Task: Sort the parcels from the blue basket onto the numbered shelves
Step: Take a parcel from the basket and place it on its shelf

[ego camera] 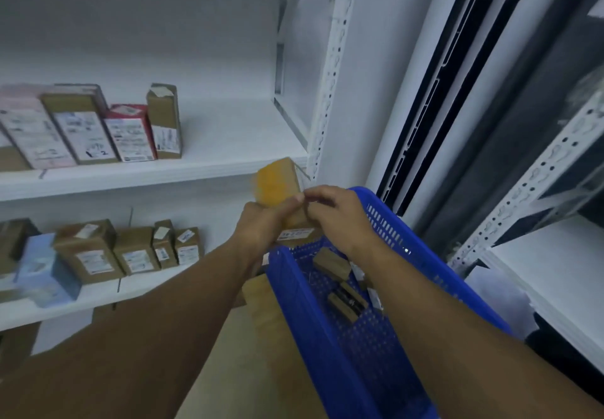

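Head view: left hand (261,225) wraps around a blurred brown cardboard parcel (277,178) while right hand (333,214) pinches its edge, above the far end of the blue basket (421,248).

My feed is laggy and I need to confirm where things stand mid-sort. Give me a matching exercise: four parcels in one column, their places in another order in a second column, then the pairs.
Parcels
1. yellow-taped parcel
2. red parcel
3. light blue parcel
4. small brown parcel

Places
A. on the lower shelf
B. inside the blue basket
C. gripped by the left hand and right hand
D. on the upper shelf

Pairs: 1-C, 2-D, 3-A, 4-B
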